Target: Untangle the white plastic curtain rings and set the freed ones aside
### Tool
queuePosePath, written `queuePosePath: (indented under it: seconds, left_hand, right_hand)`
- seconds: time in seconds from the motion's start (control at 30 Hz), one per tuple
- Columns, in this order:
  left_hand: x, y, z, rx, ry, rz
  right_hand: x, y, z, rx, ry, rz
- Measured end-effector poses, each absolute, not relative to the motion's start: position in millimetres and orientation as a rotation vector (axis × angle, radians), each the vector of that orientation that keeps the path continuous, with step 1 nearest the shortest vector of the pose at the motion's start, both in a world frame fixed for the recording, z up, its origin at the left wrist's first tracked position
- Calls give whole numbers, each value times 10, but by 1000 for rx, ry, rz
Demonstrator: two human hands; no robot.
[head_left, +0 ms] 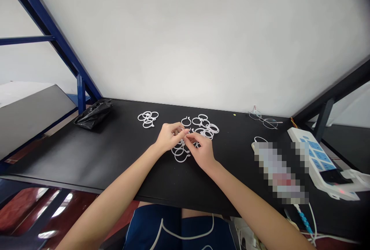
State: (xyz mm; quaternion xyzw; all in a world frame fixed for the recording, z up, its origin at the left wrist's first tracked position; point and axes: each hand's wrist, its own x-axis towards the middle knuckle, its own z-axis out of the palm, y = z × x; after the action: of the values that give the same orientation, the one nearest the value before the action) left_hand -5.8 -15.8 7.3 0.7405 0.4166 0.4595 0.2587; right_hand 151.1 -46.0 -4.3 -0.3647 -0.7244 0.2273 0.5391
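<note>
Fingertips of my left hand and my right hand meet over the middle of the black table. Both are closed in a pinch on a thin white plastic ring, mostly hidden by the fingers. Beneath and around them lie loose white rings with small clasp ends. One open ring is just below the hands, another open ring just beyond them. Several more rings are heaped to the right. A separate small cluster of rings lies farther left.
A black plastic bag sits at the table's back left. Eyeglasses, a blurred-out phone on a cable and a white power strip lie to the right. Blue metal frame bars slope at the left, before a white wall.
</note>
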Motion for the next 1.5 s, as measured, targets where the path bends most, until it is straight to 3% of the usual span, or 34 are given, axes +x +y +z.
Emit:
queuePosePath:
  seconds: [0.33, 0.6, 1.5]
  left_hand:
    - [-28, -142, 51, 1738, 982, 1279]
    - [-28, -139, 14, 1855, 1068, 1322]
    - [-8, -182, 66, 1959, 1190, 1315]
  right_hand:
    - [1524, -478, 0, -929, -1586, 690]
    - [1518, -490, -7, -935, -1602, 724]
    - [1525, -488, -21, -913, -1638, 545]
